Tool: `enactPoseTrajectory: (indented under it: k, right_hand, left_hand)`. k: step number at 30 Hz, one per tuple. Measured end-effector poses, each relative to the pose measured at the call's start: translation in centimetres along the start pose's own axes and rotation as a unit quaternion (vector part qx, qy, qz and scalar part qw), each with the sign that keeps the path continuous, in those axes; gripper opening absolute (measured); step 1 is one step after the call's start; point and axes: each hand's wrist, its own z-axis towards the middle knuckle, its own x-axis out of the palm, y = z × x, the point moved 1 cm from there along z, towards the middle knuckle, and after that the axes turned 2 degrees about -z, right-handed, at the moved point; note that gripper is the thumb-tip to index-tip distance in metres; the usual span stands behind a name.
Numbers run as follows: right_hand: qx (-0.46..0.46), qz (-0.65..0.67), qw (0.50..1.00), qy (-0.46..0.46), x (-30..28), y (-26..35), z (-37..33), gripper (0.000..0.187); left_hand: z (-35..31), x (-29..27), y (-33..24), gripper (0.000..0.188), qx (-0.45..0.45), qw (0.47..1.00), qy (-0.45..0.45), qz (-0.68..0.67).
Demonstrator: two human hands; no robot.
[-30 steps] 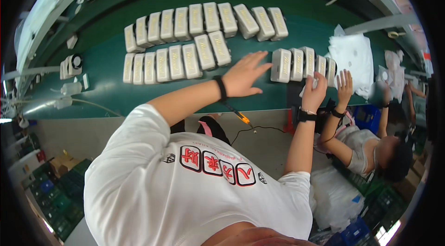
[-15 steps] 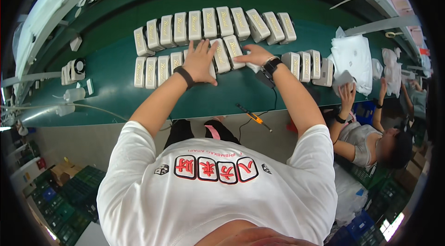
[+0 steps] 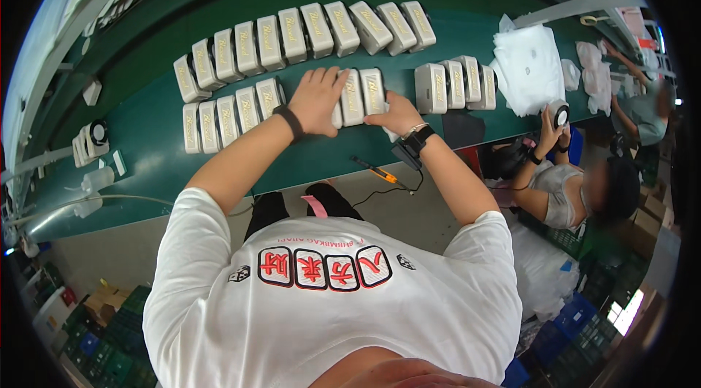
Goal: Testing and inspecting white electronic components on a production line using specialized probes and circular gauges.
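Two rows of cream box-shaped units with rounded corners and gold lettering stand on the green worktable. My left hand (image 3: pixel 318 101) presses on the left side of a short group in the near row, fingers stretched along it and thumb low. At the right end of that group, my right hand (image 3: pixel 400 115) bends its thumb and fingers about the last cream unit (image 3: pixel 372 93). Between both hands stands another cream unit (image 3: pixel 352 98). My left hand partly hides others. More of the near row (image 3: pixel 227 118) stands left of my left hand. Behind runs the far row (image 3: pixel 292 36).
Several more units (image 3: pixel 454 85) stand right of my hands, near a white plastic bag (image 3: pixel 529 70). An orange-handled tool (image 3: pixel 381 172) lies at the table's front edge. Further right, a co-worker's hands (image 3: pixel 549 136) hold a similar unit with a round black ring.
The view has shifted, so the table appears further left. My right hand now sits closer against the group's end. The co-worker's unit is turned to show its round face.
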Motion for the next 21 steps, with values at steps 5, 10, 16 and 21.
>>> enactPoseTrajectory:
  k: [5,10,16,21]
  right_hand:
    - [0.047,-0.046,0.996,-0.059,-3.8,-3.6,-1.6,0.067]
    - [0.124,-0.244,0.954,-0.126,-5.0,-1.0,-3.5,0.050]
    - [-0.025,-0.317,0.940,-0.122,-4.8,4.6,-8.3,0.039]
    - [-0.116,-0.300,0.947,0.015,-8.7,8.2,-9.5,0.035]
  left_hand:
    - [4.1,2.8,-2.9,0.115,0.026,0.997,-0.053,-0.044]
    - [4.7,4.2,-4.9,0.105,0.083,0.986,-0.133,-0.056]
    - [-4.0,0.0,-4.8,0.084,0.047,0.971,-0.173,-0.158]
    - [-17.6,-3.4,4.5,0.072,-0.238,0.904,-0.342,-0.099]
